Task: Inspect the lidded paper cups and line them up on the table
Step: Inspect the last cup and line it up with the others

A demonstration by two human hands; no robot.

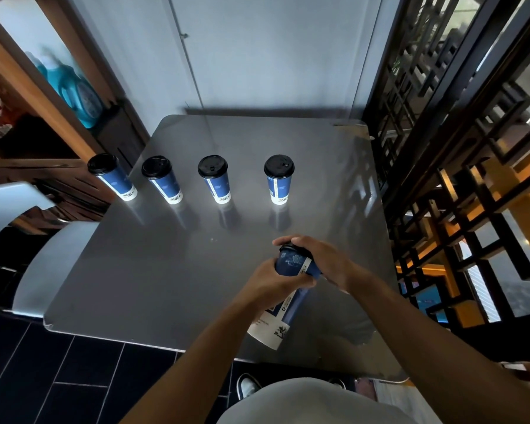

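Several blue paper cups with black lids stand upright in a row across the middle of the grey table (172, 270): the leftmost cup (112, 176) at the table's left edge, then a second cup (162, 179), a third cup (214, 179) and a rightmost cup (279, 179). Nearer to me, one more blue cup (291, 264) is held tilted above the table, lid end pointing away from me. My left hand (271, 281) wraps its body. My right hand (322, 258) covers its black lid from above.
A pale grey chair (43, 258) stands against the table's left side. A wooden shelf with blue bottles (74, 87) is at the far left. A black lattice screen (456, 148) runs along the right. A pale wall lies behind the table.
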